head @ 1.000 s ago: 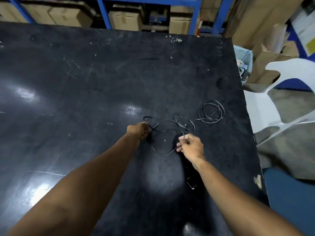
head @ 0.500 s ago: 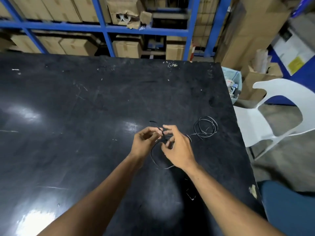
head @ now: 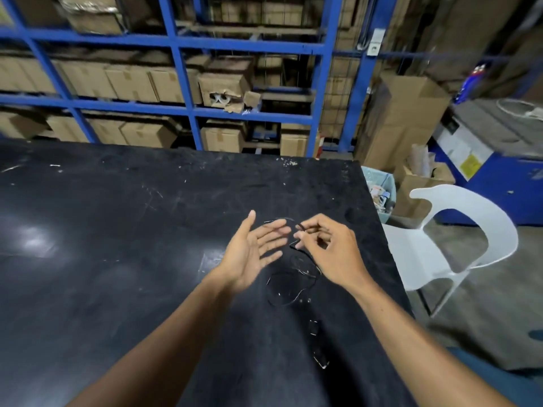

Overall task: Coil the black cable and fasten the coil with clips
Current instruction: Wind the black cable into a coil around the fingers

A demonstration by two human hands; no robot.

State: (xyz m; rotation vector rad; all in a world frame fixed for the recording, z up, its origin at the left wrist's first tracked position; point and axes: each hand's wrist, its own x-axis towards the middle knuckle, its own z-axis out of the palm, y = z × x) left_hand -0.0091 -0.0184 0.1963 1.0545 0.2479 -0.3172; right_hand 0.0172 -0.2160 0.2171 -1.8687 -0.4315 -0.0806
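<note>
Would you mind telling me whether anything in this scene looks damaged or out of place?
One cardboard box on the blue shelving behind the table is torn open at its front, with something white showing through the hole. On the table, the black cable lies in loose, uneven loops, not yet a neat coil.

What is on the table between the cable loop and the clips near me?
Nothing: in the head view, bare black table separates the cable loop from the clips.
</note>
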